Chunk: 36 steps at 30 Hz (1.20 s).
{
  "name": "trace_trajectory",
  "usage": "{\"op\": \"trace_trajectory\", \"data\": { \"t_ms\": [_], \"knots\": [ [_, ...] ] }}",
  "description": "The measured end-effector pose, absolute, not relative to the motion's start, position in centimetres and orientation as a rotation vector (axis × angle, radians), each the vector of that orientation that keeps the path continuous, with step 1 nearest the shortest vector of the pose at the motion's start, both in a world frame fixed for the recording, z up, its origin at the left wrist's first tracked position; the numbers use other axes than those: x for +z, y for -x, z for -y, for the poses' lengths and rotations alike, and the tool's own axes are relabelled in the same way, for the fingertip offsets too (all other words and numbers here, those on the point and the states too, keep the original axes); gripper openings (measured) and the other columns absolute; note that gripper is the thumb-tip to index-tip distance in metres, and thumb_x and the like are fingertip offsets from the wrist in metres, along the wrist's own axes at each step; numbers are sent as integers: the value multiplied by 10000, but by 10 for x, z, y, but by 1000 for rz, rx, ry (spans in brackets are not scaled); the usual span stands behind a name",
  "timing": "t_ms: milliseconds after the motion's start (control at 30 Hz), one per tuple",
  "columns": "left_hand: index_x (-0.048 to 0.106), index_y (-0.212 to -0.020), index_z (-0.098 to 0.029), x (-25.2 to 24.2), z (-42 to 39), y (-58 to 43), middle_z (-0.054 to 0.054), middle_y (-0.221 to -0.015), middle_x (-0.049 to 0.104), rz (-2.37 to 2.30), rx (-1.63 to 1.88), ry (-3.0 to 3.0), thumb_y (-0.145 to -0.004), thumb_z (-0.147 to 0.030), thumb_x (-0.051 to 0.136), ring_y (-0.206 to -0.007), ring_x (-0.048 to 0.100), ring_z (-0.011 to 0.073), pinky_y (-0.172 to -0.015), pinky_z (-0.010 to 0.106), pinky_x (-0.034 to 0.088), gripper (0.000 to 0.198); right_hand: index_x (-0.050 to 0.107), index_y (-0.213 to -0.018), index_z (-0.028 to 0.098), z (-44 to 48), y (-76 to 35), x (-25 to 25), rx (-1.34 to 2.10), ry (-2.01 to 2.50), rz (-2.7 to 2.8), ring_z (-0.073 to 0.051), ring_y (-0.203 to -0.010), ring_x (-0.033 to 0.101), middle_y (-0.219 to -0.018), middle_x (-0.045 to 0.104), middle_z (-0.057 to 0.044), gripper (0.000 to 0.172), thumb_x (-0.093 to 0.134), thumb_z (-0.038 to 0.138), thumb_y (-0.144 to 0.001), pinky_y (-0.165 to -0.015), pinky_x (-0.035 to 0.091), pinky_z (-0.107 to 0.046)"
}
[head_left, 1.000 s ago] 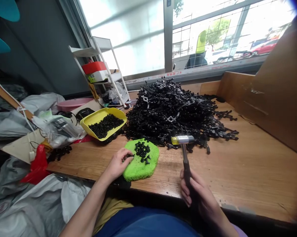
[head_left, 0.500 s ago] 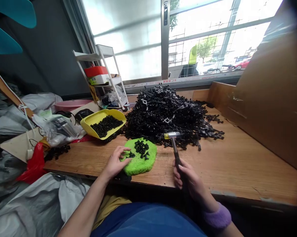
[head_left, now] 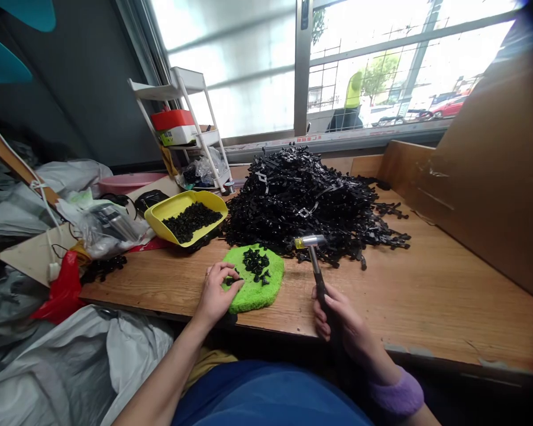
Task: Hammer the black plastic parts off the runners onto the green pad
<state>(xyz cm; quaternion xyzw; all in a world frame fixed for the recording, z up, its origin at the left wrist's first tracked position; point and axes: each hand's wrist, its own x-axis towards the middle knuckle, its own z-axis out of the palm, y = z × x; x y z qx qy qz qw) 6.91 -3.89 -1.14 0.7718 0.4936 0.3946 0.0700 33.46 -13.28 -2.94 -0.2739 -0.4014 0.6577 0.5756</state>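
R hand [head_left: 343, 316] clamped round dark grip of hammer [head_left: 318, 277], R of green pad [head_left: 248, 302], in front of black pile [head_left: 308, 201] on bench [head_left: 435, 284]. Long axis runs near-to-far, far end leaning slightly L; head at far end, crosswise, yellow face pointing L, approx. twd pad. Prob. stiff, head-heavy, grip not slippery; best hold = low on handle, as now.

L hand [head_left: 216, 296] at pad's L side, thumb & fingertips close by small black parts [head_left: 256, 260]; can't tell if pinching one. Parts look light, hard, maybe slick; pinch by sides. They point every which way, no common axis. Pad looks soft.
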Motion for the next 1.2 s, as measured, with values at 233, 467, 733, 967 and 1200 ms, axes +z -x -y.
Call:
{"op": "trace_trajectory", "data": {
  "t_ms": [233,467,733,967,1200],
  "knots": [
    [630,-784,-221,-10,43,-76,50,-1013,571,-1366,1199,-2367,-749,-279,605,-1014,502,224,-901,380,373,73,472,-940,181,132,-335,-31,1541,628,962,-77,-422,373,-612,414,31,166,443,340,-903,-370,332,-170],
    [583,-976,-210,-13,38,-53,48,-998,559,-1410,1221,-2181,-745,-243,577,-896,545,177,-741,284,441,233,467,-937,178,133,-337,-34,1534,617,983,-76,-418,370,-608,410,34,158,437,329,-902,-363,334,-170],
    [581,-774,-185,-7,32,-48,28,-865,571,-1450,1083,-2231,-715,-161,532,-745,541,145,-692,262,439,81,459,-946,176,133,-336,-34,1527,616,994,-76,-417,366,-612,415,34,157,420,324,-910,-365,334,-173],
    [594,-868,-171,-14,27,-54,50,-865,613,-1425,1210,-1988,-758,-307,547,-720,594,152,-673,263,474,182,460,-956,173,132,-336,-36,1534,616,983,-75,-421,369,-614,419,32,164,413,324,-914,-370,338,-173],
    [644,-730,-173,3,9,-61,37,-773,651,-1532,1012,-2114,-711,-348,577,-642,588,158,-605,255,448,189,463,-953,174,130,-336,-35,1547,606,971,-75,-416,375,-604,425,36,162,437,327,-906,-370,339,-171]
  ]
}}
